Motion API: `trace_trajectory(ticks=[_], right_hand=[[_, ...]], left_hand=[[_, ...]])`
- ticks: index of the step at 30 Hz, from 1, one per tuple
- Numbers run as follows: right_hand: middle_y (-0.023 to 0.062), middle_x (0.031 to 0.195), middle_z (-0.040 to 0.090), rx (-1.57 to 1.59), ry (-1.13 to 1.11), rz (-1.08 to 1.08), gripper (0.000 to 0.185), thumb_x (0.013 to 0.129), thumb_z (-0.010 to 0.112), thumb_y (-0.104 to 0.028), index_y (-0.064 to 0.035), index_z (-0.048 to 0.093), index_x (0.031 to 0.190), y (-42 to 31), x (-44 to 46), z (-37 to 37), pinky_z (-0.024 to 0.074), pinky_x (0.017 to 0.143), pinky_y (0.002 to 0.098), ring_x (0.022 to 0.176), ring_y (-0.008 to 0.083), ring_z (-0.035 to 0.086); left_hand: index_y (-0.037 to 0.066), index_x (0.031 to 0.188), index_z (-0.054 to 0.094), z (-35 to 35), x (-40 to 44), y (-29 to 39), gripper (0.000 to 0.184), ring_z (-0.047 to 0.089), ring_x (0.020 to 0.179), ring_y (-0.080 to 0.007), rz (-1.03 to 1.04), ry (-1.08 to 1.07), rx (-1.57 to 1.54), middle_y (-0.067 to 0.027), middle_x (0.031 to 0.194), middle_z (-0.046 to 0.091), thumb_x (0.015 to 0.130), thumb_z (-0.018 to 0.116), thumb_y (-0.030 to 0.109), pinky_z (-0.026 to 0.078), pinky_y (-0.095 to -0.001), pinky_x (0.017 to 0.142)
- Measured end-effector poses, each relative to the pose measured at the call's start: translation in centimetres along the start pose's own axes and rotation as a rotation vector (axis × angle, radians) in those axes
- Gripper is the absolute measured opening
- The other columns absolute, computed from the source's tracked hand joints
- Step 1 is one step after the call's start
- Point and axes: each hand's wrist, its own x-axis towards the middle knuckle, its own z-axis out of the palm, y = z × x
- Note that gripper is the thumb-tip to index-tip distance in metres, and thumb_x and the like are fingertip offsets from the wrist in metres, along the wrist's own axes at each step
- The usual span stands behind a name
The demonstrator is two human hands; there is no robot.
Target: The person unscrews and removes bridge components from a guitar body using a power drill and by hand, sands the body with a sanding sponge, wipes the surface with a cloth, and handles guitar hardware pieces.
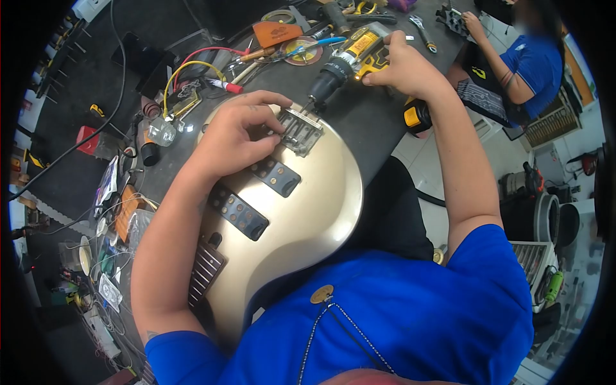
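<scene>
A pale gold electric guitar [321, 212] lies across my lap and the bench edge, with two black pickups [239, 213] and part of its fretted neck [206, 269] in view. My left hand [244, 131] is on the metal bridge [300, 133], thumb and fingers bent around its near side. One finger stretches along the bridge's far edge. My right hand [407, 70] grips a yellow and black cordless drill [353, 56] by its handle. The drill's chuck points down at the far end of the bridge, its tip at or very close to the bridge edge. Exact contact is hard to tell.
Hand tools, an orange holder [276, 33], a blue pen-like tool [328, 41] and yellow and red cables [170, 83] crowd the dark bench [378, 122] beyond the guitar. An adjustable wrench [422, 33] lies right of the drill. Another person in blue [532, 67] works at upper right.
</scene>
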Motion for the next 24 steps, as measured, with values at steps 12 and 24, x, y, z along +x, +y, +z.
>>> trace_trajectory(ticks=[12,24], right_hand=[[0.0382,0.128,0.07,0.024,-0.02,0.05,0.112,0.07,0.103,-0.039,0.0192,0.041,0.143,-0.36,-0.01,-0.27,0.0572,0.107,0.041,0.123,0.0424,0.073],[0.038,0.13,0.069,0.035,-0.041,0.103,0.116,0.068,0.103,-0.039,0.0175,0.041,0.149,-0.68,0.49,-0.43,0.0565,0.106,0.0401,0.122,0.0407,0.073]], left_hand=[[0.0,0.09,0.079,0.01,-0.01,0.16,0.009,0.075,0.101,-0.0223,-0.012,0.001,-0.016,-0.0113,0.135,0.077,0.081,0.079,0.002,0.058,-0.0347,0.087],[0.001,0.091,0.079,-0.18,-0.07,0.32,0.012,0.074,0.111,-0.0247,-0.055,-0.023,-0.034,-0.0132,0.137,0.076,0.079,0.08,0.004,0.057,-0.0381,0.1]])
